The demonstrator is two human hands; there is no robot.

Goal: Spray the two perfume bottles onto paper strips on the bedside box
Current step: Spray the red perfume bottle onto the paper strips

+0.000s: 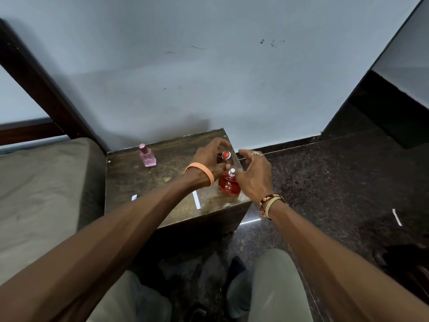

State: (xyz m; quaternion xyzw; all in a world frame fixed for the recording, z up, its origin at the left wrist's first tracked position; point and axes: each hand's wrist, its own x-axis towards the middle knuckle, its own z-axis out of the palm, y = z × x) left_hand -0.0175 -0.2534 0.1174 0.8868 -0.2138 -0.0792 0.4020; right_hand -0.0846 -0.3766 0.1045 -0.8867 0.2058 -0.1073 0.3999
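Note:
A round red perfume bottle (228, 185) with a bare silver nozzle stands near the right front corner of the brown bedside box (162, 180). Just behind and above it, my left hand (209, 161) is closed on the bottle's red cap (226, 155). My right hand (251, 174) is close against the bottle's right side with its fingers spread, gripping nothing. A small pink perfume bottle (147, 156), capped, stands at the back left of the box. One white paper strip (196, 199) lies at the front edge. My left forearm partly hides another strip (134, 197).
A bed with a beige mattress (44, 194) and a dark wooden frame borders the box on the left. The wall runs right behind the box. Dark speckled floor (325, 182) lies to the right, with a loose paper strip (397, 217) on it. My knees are below.

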